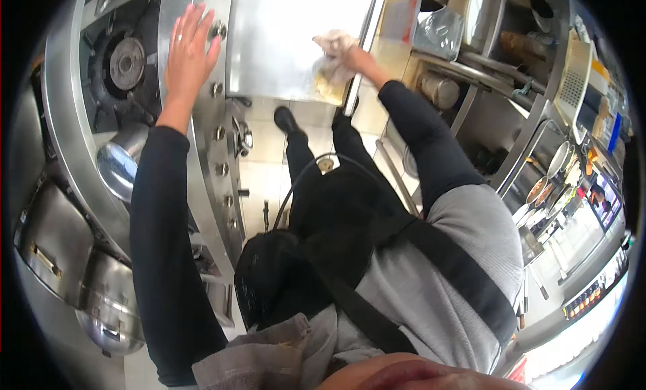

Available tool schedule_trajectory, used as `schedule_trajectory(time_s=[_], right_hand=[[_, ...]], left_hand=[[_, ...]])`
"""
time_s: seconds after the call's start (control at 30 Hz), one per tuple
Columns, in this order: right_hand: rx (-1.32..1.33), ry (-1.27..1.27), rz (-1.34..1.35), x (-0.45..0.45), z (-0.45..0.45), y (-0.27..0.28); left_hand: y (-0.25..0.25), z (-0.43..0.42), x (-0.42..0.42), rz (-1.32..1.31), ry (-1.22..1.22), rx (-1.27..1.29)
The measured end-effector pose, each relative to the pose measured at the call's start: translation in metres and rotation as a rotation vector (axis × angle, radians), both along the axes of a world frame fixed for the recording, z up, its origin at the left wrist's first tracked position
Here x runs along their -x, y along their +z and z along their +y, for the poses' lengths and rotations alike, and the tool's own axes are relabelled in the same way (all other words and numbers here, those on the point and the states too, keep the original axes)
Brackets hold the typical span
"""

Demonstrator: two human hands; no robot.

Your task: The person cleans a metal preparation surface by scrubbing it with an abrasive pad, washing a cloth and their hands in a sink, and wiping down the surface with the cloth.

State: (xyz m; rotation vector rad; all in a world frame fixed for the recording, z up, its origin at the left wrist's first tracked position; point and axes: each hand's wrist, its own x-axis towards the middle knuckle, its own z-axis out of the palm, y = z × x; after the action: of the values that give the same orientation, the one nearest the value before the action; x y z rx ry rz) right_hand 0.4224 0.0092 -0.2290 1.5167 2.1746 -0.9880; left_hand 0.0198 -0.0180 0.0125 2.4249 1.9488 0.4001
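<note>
My left hand [190, 53] rests on the steel front edge of the stove [173, 16], beside the control knobs [217, 30]. Its fingers are stretched out and hold nothing. My right hand [359, 60] is closed on a crumpled, pale cloth [334, 44], pressed to a flat, shiny steel panel [269, 60]. A yellowish-brown patch [330, 86] lies just below the cloth, at the panel's near right corner. The fingertips of my right hand are partly hidden by the cloth.
A burner [126, 63] and a metal pot [120, 166] are at the left. On the right stand shelves with a clear plastic container [437, 32] and a metal canister [437, 89]. Several pans and utensils lie farther right. Tiled floor [262, 164] shows under the panel.
</note>
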Motion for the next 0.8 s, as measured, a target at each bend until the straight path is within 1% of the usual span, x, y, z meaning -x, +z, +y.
schedule_trajectory(time_s=[0.03, 0.07, 0.1, 0.17, 0.2, 0.23, 0.3, 0.37, 0.43, 0.47, 0.57, 0.67, 0.73, 0.8], right_hand=[[0.042, 0.06, -0.072, 0.001, 0.024, 0.019], [0.069, 0.155, -0.099, -0.001, 0.044, 0.018], [0.09, 0.249, -0.124, -0.001, 0.06, 0.019], [0.036, 0.206, -0.02, 0.011, 0.073, 0.049], [-0.026, 0.247, -0.022, 0.013, 0.073, 0.036], [-0.029, 0.234, -0.014, 0.016, 0.062, 0.035], [-0.047, 0.208, -0.008, 0.032, 0.043, 0.057], [-0.16, 0.368, -0.112, 0.035, 0.01, 0.024], [-0.284, 0.406, 0.116, 0.024, -0.022, -0.01], [-0.192, 0.367, 0.161, 0.028, -0.029, 0.003], [-0.154, 0.476, 0.096, 0.032, -0.053, 0.019], [-0.111, 0.489, -0.075, 0.048, -0.064, 0.047], [-0.099, 0.461, -0.18, 0.064, -0.063, 0.082], [-0.177, 0.528, -0.049, 0.064, -0.074, 0.066]], left_hand=[[-0.003, 0.001, 0.0, -0.008, -0.01, -0.011], [-0.006, 0.001, 0.001, -0.003, -0.002, -0.024], [0.001, 0.001, -0.003, -0.037, 0.009, 0.003], [0.017, -0.002, -0.012, -0.099, 0.037, 0.05], [0.013, -0.002, -0.007, -0.063, 0.018, 0.06], [0.012, -0.003, -0.006, -0.055, 0.021, 0.063], [0.012, -0.001, -0.009, -0.051, 0.024, 0.055], [0.009, -0.001, -0.011, -0.053, 0.039, 0.052], [0.008, -0.001, -0.007, -0.059, 0.04, 0.039], [0.009, -0.002, -0.007, -0.071, 0.033, 0.034], [0.007, -0.006, -0.008, -0.079, 0.038, 0.032], [0.005, -0.003, -0.005, -0.081, 0.027, -0.004], [0.005, -0.005, -0.006, -0.073, 0.017, -0.018], [0.007, -0.006, -0.007, -0.066, 0.022, -0.017]])
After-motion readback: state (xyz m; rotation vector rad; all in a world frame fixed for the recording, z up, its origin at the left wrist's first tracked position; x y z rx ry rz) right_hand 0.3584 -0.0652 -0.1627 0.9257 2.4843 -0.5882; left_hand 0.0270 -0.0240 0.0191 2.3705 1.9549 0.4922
